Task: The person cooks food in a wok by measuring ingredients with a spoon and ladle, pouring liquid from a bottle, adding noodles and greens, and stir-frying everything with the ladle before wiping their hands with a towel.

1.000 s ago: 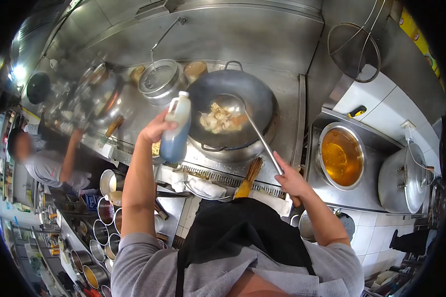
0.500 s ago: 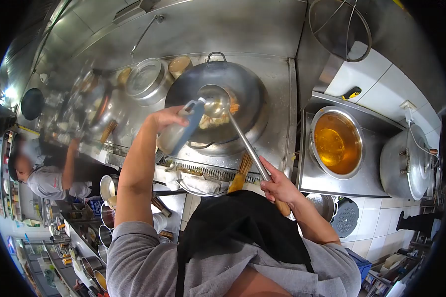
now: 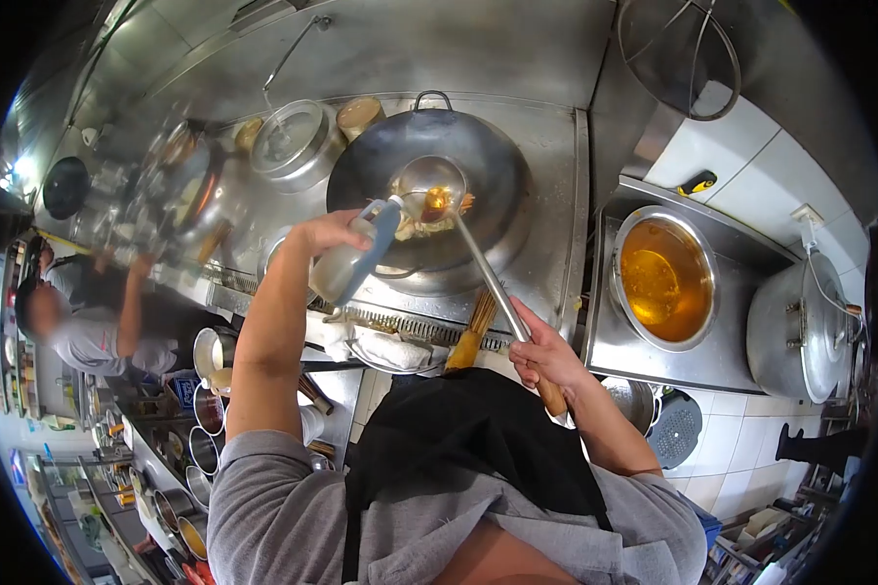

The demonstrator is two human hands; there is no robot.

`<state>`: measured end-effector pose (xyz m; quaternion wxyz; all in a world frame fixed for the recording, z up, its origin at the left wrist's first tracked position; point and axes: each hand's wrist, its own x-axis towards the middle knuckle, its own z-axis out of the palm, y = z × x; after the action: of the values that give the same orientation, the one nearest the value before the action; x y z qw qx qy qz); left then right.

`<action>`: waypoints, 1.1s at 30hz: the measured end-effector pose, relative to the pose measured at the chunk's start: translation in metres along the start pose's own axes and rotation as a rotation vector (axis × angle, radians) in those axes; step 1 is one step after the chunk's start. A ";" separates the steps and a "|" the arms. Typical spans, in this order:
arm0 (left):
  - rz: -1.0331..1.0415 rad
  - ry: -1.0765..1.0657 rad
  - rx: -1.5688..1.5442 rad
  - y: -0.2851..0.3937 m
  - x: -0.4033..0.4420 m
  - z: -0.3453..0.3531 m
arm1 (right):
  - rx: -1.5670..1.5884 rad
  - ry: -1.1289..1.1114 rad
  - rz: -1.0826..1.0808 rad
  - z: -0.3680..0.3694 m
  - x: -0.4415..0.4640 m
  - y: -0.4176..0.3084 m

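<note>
My left hand (image 3: 339, 234) is closed around a translucent plastic bottle (image 3: 337, 278) with a blue side, its spout tilted over the ladle. My right hand (image 3: 548, 359) grips the wooden end of a long metal ladle (image 3: 485, 261). The ladle's bowl is inside a large dark wok (image 3: 498, 185) and holds a little amber liquid (image 3: 439, 198). Pale and orange food pieces (image 3: 415, 229) lie in the wok, partly hidden by the bowl.
A steel basin of amber liquid (image 3: 698, 268) stands to the right, near a large lidded pot (image 3: 795, 317). A bamboo brush (image 3: 470, 336) and white cloth (image 3: 390, 349) lie at the stove's front. Another person (image 3: 98, 331) works at left. A lidded steel pot (image 3: 291, 146) sits behind.
Amber liquid now shows in the ladle's bowl, which has shifted slightly right. The bottle stays tilted over it. The camera view has moved a little.
</note>
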<state>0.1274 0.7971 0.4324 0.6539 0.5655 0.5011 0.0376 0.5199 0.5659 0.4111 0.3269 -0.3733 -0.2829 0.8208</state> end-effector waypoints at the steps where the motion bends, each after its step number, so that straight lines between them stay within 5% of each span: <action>1: 0.001 0.008 -0.006 -0.001 -0.004 0.000 | -0.007 -0.006 0.004 0.001 0.002 -0.001; 7: 0.075 0.048 -0.042 -0.024 -0.031 -0.002 | -0.022 0.009 0.026 0.005 0.018 -0.006; 10: 0.190 0.257 -0.264 -0.048 -0.062 0.016 | -0.060 -0.002 0.019 -0.012 0.047 -0.003; 14: 0.456 0.513 -0.515 -0.101 -0.104 0.042 | -0.587 0.133 -0.071 -0.031 0.104 0.001; 16: 0.639 0.620 -0.606 -0.144 -0.125 0.042 | -1.127 0.489 -0.257 -0.025 0.124 0.009; 18: 0.643 0.735 -0.653 -0.180 -0.157 0.041 | -1.304 0.556 -0.127 0.000 0.126 0.009; 20: 0.548 0.972 -0.550 -0.224 -0.196 0.036 | -1.412 0.571 -0.340 -0.017 0.140 0.036; 24: 0.425 1.399 -0.412 -0.286 -0.262 0.041 | -0.336 0.075 -0.034 0.029 0.120 0.041; 27: 0.276 1.756 -0.174 -0.352 -0.272 0.032 | -0.125 0.034 0.034 0.035 0.122 0.047; 30: 0.172 1.864 0.007 -0.372 -0.279 0.038 | -0.568 0.152 -0.053 0.048 0.132 0.062; 33: 0.117 1.862 0.085 -0.389 -0.269 0.054 | -0.672 0.242 -0.051 0.069 0.135 0.074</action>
<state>-0.1701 0.4544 0.2873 -0.0356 0.3554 0.7951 0.4902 0.3722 0.6057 0.3399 0.2374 -0.5475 -0.5056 0.6232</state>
